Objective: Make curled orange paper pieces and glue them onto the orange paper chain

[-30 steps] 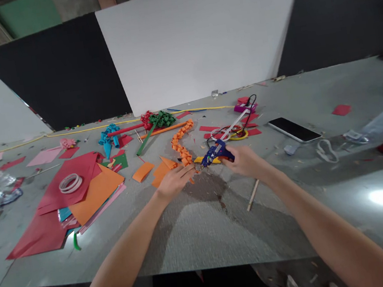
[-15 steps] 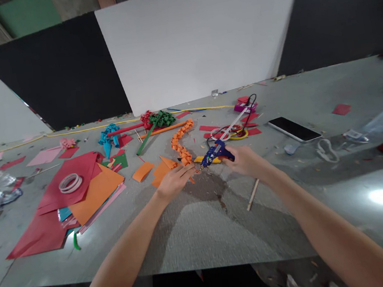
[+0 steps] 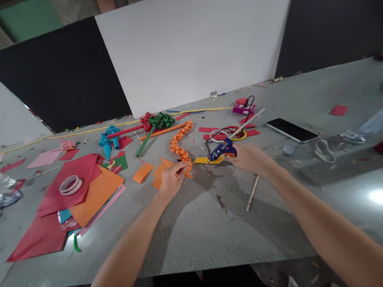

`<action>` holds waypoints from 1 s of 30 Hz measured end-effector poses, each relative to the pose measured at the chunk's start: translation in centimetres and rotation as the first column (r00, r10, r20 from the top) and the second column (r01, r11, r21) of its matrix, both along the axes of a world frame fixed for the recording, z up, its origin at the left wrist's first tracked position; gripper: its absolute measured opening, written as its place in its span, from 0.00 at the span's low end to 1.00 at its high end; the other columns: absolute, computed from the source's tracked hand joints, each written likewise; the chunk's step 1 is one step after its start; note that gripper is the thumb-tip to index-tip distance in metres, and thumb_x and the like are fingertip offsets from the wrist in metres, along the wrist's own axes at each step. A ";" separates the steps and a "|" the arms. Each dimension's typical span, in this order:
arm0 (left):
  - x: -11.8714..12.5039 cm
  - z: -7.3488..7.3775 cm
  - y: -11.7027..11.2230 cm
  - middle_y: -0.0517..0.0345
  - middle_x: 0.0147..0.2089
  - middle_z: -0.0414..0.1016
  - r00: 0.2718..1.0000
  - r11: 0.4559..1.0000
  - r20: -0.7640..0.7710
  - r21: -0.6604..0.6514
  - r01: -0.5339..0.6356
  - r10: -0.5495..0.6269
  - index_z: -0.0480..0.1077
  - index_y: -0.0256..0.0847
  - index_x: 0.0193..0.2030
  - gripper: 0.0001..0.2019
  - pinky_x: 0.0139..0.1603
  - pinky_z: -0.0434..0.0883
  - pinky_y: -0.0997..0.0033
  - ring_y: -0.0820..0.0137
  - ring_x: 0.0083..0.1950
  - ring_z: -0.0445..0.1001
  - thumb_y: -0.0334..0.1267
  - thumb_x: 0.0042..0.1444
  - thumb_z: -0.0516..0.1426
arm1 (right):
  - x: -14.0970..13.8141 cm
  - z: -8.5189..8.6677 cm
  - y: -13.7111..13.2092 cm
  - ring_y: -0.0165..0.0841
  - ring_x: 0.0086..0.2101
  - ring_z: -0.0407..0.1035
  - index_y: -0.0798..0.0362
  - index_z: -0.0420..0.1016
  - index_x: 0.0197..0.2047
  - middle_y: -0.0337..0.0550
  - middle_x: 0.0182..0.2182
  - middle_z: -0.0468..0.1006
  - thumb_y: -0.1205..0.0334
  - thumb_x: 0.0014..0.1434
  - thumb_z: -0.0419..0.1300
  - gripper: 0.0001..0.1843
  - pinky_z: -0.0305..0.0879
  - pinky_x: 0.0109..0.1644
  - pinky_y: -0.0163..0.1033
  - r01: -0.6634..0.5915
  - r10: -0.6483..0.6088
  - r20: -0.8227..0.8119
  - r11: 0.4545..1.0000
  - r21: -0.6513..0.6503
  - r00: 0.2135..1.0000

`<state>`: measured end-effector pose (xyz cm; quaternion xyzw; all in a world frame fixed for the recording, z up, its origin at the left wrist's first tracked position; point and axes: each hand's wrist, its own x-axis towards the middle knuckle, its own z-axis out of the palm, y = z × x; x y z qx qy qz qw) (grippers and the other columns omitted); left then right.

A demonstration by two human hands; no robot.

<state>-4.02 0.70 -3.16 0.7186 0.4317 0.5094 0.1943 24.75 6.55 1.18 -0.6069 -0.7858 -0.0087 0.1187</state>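
Note:
My right hand (image 3: 248, 157) is wrapped round a blue hot glue gun (image 3: 221, 150), its nozzle pointing left and down over a yellow strip (image 3: 201, 160). A long clear glue stick (image 3: 248, 122) juts from the gun's back. My left hand (image 3: 174, 177) pinches the near end of a folded orange paper chain (image 3: 178, 146), which curves away across the table. Orange paper pieces (image 3: 159, 172) lie beside the left hand, partly under its fingers.
Stacked red paper (image 3: 50, 220) with a tape roll (image 3: 70, 184) lies at left. Paper flowers, among them a green one (image 3: 161, 120), rest behind the chain. A phone (image 3: 292, 129) and a wooden stick (image 3: 252, 193) lie at right.
The glue gun has moved right, away from the orange chain, and its glue stick has swung toward the right. My left fingers have shifted slightly and now pinch at the chain's near end.

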 end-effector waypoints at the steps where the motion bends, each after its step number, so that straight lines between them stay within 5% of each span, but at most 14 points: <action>1: 0.1 0.1 0.0 0.49 0.46 0.84 0.999 0.999 0.041 -0.045 -0.023 0.025 0.81 0.41 0.45 0.13 0.48 0.78 0.68 0.65 0.47 0.83 0.46 0.66 0.58 | 0.1 -0.1 0.0 0.44 0.38 0.76 0.56 0.77 0.43 0.57 0.38 0.82 0.56 0.64 0.59 0.12 0.63 0.40 0.41 0.008 -0.008 0.003 1.000 -0.016 1.000; 4: 0.3 0.3 0.1 0.50 0.44 0.84 0.985 0.989 0.150 -0.135 -0.062 0.082 0.81 0.40 0.41 0.14 0.46 0.77 0.69 0.65 0.44 0.82 0.48 0.63 0.60 | 0.0 -0.3 -0.6 0.49 0.45 0.74 0.60 0.77 0.46 0.65 0.44 0.79 0.54 0.66 0.58 0.17 0.65 0.48 0.46 0.072 -0.070 0.039 0.996 -0.044 0.997; 7: 0.5 0.5 0.3 0.51 0.45 0.83 0.968 0.987 0.236 -0.152 -0.055 0.090 0.82 0.41 0.39 0.13 0.49 0.75 0.68 0.65 0.47 0.80 0.48 0.60 0.62 | -1.0 -0.3 -1.8 0.61 0.55 0.66 0.66 0.71 0.56 0.77 0.54 0.70 0.51 0.64 0.61 0.27 0.62 0.54 0.60 0.195 -0.194 -0.022 0.973 0.120 0.981; 10: 0.6 0.7 0.5 0.50 0.44 0.82 0.957 0.989 0.269 -0.126 -0.079 0.111 0.82 0.41 0.35 0.13 0.49 0.74 0.68 0.66 0.46 0.79 0.48 0.59 0.63 | -3.2 0.0 -2.9 0.59 0.56 0.65 0.62 0.66 0.63 0.71 0.55 0.70 0.58 0.65 0.59 0.26 0.62 0.57 0.63 0.128 -0.051 -0.272 0.953 0.276 0.961; 13: 0.5 0.7 0.6 0.50 0.40 0.81 0.950 0.989 0.288 -0.112 -0.094 0.122 0.81 0.40 0.32 0.13 0.48 0.73 0.67 0.66 0.43 0.78 0.48 0.58 0.64 | -6.2 0.2 -3.8 0.45 0.46 0.73 0.53 0.77 0.49 0.55 0.45 0.78 0.59 0.67 0.55 0.13 0.68 0.54 0.52 -0.163 0.297 -0.516 0.943 0.289 0.803; 16: 0.5 0.6 0.8 0.51 0.39 0.81 0.938 0.990 0.330 -0.128 -0.068 0.107 0.81 0.40 0.34 0.13 0.47 0.73 0.66 0.66 0.42 0.77 0.48 0.58 0.64 | -9.1 -0.2 -4.5 0.39 0.38 0.75 0.52 0.80 0.43 0.49 0.40 0.80 0.55 0.66 0.58 0.12 0.71 0.47 0.44 -0.298 0.365 -0.676 0.929 0.219 0.640; 30: 0.7 0.9 0.2 0.52 0.36 0.81 0.944 0.987 0.326 -0.158 0.004 0.048 0.81 0.39 0.33 0.13 0.43 0.75 0.66 0.67 0.38 0.78 0.48 0.59 0.63 | -12.7 -2.5 -4.9 0.38 0.37 0.76 0.51 0.83 0.38 0.46 0.36 0.81 0.52 0.61 0.64 0.12 0.71 0.43 0.42 -0.149 0.250 -0.925 0.965 0.215 0.285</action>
